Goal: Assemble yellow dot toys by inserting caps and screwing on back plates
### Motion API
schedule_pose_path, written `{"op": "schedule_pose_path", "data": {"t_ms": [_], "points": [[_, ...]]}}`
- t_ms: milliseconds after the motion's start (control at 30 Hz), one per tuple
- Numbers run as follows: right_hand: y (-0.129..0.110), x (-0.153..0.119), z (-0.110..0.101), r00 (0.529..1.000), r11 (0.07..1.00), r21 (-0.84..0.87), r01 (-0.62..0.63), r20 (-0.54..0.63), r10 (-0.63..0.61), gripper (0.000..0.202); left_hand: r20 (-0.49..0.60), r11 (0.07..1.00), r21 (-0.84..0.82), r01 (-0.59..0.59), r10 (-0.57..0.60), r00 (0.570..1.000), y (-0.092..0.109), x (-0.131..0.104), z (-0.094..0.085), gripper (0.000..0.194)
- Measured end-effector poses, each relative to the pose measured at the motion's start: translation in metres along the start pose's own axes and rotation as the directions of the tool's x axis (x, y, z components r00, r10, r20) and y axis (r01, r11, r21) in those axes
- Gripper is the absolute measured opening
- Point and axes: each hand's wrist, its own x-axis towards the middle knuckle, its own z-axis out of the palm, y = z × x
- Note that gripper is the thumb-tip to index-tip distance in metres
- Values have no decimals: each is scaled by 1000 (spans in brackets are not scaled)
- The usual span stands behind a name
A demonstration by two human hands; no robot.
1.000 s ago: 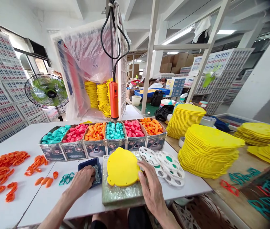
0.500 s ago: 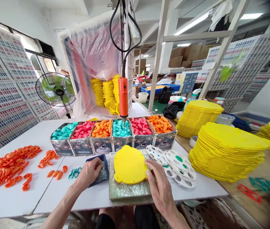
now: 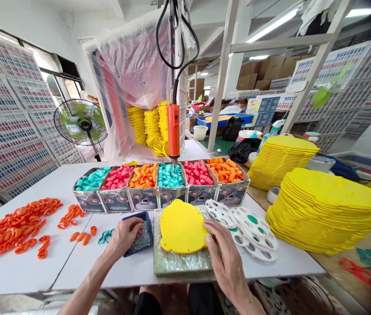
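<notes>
My left hand (image 3: 125, 235) reaches over a dark blue tray (image 3: 151, 232) of small metal screws (image 3: 144, 239). Its thumb and fingers are pinched together at the screws; what is between them is hidden. A yellow plastic plate (image 3: 183, 228), rounded with small lobes and holes near its rim, lies flat on a plastic-wrapped block (image 3: 185, 266). My right hand (image 3: 227, 258) rests at the plate's right edge, fingers stretched out and fingertips touching it. Above the bins behind the plate hangs an orange electric screwdriver (image 3: 173, 131), untouched, its bit pointing down.
A row of open bins (image 3: 142, 199) holds turquoise, pink and orange parts. White discs with holes (image 3: 254, 232) lie right of the block. Tall stacks of yellow plates (image 3: 326, 214) stand further right. Orange parts (image 3: 18, 223) are heaped left. A fan (image 3: 82, 124) stands behind; a person (image 3: 236, 107) sits far back.
The whole view has shifted slightly, so things appear a little further right. Both hands keep nearly the same places, the left at the screws and the right at the plate's edge.
</notes>
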Motion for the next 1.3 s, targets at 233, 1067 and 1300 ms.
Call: {"op": "schedule_pose_path", "data": {"t_ms": [233, 1067, 1300], "points": [[0, 0, 0, 1000, 1000, 4, -10, 23, 10, 29, 47, 939, 344, -1, -16, 999, 22, 0, -7, 25], [1, -1, 0, 1000, 1000, -23, 20, 17, -19, 28, 171, 857, 499, -130, 49, 984, 32, 2, -6, 24], [1, -1, 1, 1000, 999, -32, 28, 11, -28, 27, 93, 883, 468, -40, -5, 996, 30, -2, -6, 29]]}}
